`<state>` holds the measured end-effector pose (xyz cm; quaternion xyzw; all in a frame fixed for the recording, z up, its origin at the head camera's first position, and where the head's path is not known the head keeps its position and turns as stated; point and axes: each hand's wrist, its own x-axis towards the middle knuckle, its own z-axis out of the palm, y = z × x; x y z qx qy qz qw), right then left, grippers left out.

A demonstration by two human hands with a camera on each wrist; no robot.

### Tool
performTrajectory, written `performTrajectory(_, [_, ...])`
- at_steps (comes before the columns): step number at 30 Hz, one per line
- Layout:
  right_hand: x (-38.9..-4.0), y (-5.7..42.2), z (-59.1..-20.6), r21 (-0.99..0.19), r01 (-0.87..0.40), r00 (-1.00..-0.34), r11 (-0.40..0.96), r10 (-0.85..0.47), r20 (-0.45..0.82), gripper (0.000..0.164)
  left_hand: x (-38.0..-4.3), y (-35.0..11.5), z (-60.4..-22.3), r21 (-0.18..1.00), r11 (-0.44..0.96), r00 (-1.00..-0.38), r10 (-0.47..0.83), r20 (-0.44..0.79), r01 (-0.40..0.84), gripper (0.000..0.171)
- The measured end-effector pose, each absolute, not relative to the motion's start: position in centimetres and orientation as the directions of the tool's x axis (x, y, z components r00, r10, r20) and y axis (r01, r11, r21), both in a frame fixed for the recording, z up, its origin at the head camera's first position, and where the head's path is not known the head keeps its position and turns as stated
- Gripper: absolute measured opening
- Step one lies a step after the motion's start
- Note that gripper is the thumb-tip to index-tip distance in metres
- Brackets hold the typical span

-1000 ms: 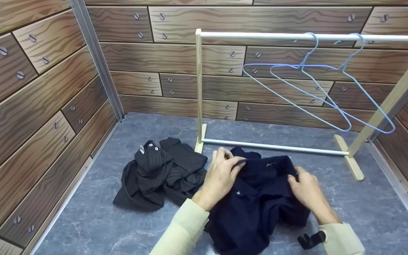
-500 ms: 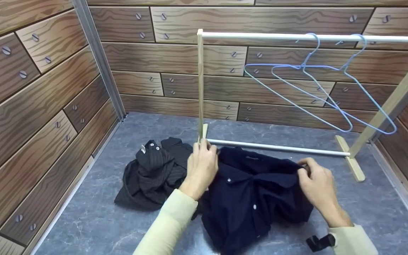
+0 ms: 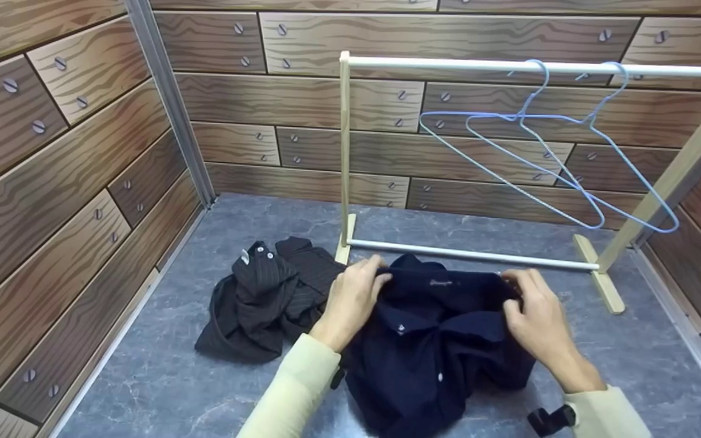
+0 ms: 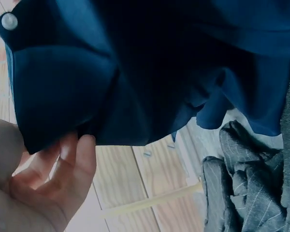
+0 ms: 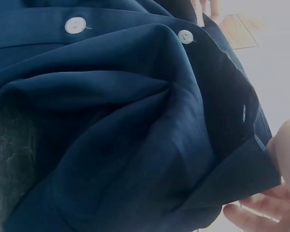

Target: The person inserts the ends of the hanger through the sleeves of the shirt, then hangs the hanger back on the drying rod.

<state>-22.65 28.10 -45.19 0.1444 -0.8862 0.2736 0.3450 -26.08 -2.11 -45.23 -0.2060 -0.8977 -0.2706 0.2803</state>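
A navy button-up shirt (image 3: 411, 371) lies bunched on the grey floor, its upper edge stretched between two hands. My left hand (image 3: 350, 298) pinches that edge at its left end, and my right hand (image 3: 539, 316) grips the right end. In the left wrist view, the left thumb and fingers hold a pointed collar corner (image 4: 53, 106) beside a white button (image 4: 9, 21). Cloth hides some of the fingertips. The right wrist view shows white buttons (image 5: 75, 25) down the placket and the right fingers (image 5: 253, 217) at another collar corner.
A dark pinstriped garment (image 3: 247, 316) is heaped left of the shirt. Behind stands a wooden rack with a white rail (image 3: 435, 62), a lower bar (image 3: 472, 254) and feet. Two blue wire hangers (image 3: 509, 176) hang from the rail. Wood-patterned walls (image 3: 235, 97) enclose the floor.
Compared with a second ago, my hands are farther apart, the left one having moved left and the right one right. The shirt's upper edge is now stretched wider, and a second button shows.
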Motion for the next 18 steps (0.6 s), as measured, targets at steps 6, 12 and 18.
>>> performTrajectory(6, [-22.44,27.86,-45.57,-0.388,-0.452,-0.76,0.803,-0.118,0.639,0.061,-25.56,-1.41,-45.55,0.274,0.829,-0.766,0.256,0.59,0.488,0.012])
performTrajectory(12, [-22.16,27.55,-45.69,-0.402,-0.455,-0.777,0.795,-0.135,0.615,0.062,-25.3,-1.06,-46.04,0.272,0.81,-0.805,0.357,0.474,0.52,0.031])
performTrajectory(18, [-22.0,27.69,-45.3,-0.379,-0.449,-0.762,0.81,-0.125,0.635,0.058,-25.66,-1.58,-45.81,0.233,0.842,-0.79,0.311,0.528,0.487,0.034])
